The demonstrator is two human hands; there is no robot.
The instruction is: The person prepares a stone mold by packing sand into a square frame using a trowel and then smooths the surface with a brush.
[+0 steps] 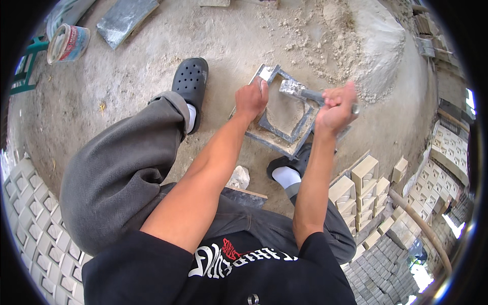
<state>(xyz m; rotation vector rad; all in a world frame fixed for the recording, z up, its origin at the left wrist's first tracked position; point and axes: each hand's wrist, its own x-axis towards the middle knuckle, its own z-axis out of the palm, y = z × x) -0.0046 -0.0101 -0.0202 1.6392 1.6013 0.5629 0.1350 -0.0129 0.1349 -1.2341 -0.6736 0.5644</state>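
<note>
A square grey mould frame [273, 144] lies on the dusty floor between my feet, with an angular inner frame [292, 136] inside it and pale sandy material [285, 113] in the middle. My left hand [251, 100] is closed on the upper left side of the mould frame, its fingertips partly hidden. In my right hand [335, 111], slightly blurred, is a hammer [311, 94] gripped by its handle. The dust-caked hammer head points left and appears over the far part of the frame. Whether it touches anything I cannot tell.
A heap of pale sand or powder [376, 48] spreads at the far right. Stacked cream blocks [365, 175] stand right of my right foot, patterned blocks [38, 223] at the lower left. A bucket [69, 44] and a flat grey slab [126, 21] are at the far left.
</note>
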